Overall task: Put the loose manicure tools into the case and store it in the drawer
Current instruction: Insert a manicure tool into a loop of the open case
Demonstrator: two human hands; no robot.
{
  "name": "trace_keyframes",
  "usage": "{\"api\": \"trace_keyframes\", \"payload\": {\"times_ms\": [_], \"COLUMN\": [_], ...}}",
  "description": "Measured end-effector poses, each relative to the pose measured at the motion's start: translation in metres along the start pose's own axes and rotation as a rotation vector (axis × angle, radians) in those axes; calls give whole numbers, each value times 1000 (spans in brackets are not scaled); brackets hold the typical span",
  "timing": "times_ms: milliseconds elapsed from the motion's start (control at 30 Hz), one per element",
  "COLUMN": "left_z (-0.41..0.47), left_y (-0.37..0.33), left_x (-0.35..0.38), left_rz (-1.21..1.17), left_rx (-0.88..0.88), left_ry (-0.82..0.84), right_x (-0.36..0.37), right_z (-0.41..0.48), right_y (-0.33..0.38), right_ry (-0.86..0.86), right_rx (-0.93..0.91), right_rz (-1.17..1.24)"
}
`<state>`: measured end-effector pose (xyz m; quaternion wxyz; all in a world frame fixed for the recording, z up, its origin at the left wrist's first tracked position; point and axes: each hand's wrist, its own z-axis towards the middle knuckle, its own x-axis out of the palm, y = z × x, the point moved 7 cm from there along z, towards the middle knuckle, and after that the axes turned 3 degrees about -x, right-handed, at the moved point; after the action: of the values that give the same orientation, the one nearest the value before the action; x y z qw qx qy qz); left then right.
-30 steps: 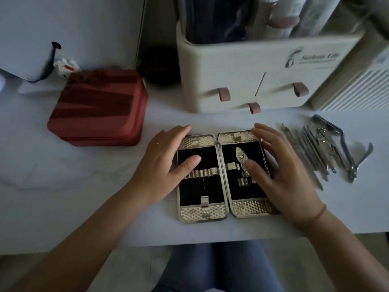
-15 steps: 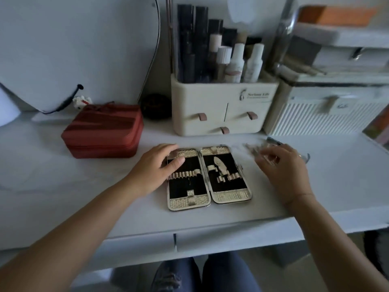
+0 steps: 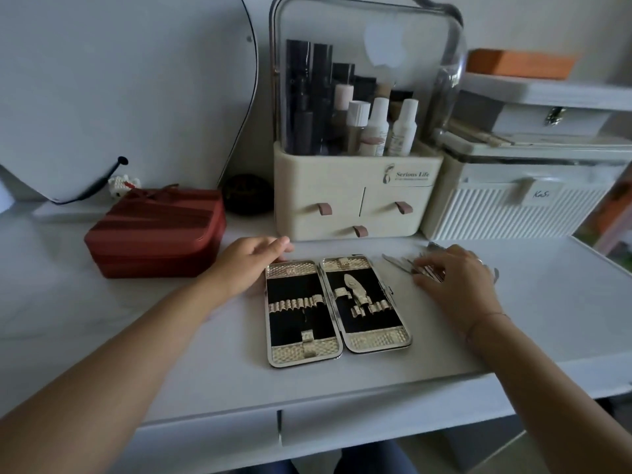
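Observation:
The gold manicure case (image 3: pixel 337 347) lies flat and open on the white desk, black lining up. One metal tool (image 3: pixel 355 289) sits strapped in its right half; the left half holds only straps. My left hand (image 3: pixel 246 265) rests at the case's upper left corner, fingers loosely extended. To the right of the case lies a pile of loose metal tools (image 3: pixel 403 263). My right hand (image 3: pixel 455 278) lies over that pile with its fingers on the tools; most of the pile is hidden beneath it, and no grip shows.
A red zip pouch (image 3: pixel 154 230) sits left of the case. Behind stand a cream cosmetics organiser (image 3: pixel 355 196) with three small drawers and a white ribbed box (image 3: pixel 519 203). Two desk drawer fronts (image 3: pixel 376 422) run under the front edge.
My right hand left the case and moved right onto the loose tools. My left hand slid off the left half to its top corner. The camera pulled back and tilted up.

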<state>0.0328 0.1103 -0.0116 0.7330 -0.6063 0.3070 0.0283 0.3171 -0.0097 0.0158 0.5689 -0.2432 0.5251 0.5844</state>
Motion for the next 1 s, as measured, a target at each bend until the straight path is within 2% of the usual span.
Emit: {"api": "trace_keyframes", "payload": {"times_ms": [233, 667, 800, 1000], "left_z": [4, 1, 0, -1], "left_y": [5, 1, 3, -2], "left_x": [-2, -3, -1, 1], "left_rz": [-70, -86, -119, -68], "left_rx": [-1, 5, -19, -5], "left_ry": [15, 15, 20, 41], "right_x": [12, 8, -15, 10], "right_z": [24, 32, 31, 25], "right_y": [10, 13, 22, 78], "right_ry": [97, 248, 268, 516], "right_rx": [-42, 61, 86, 135], "right_rz": [72, 271, 500, 1057]}}
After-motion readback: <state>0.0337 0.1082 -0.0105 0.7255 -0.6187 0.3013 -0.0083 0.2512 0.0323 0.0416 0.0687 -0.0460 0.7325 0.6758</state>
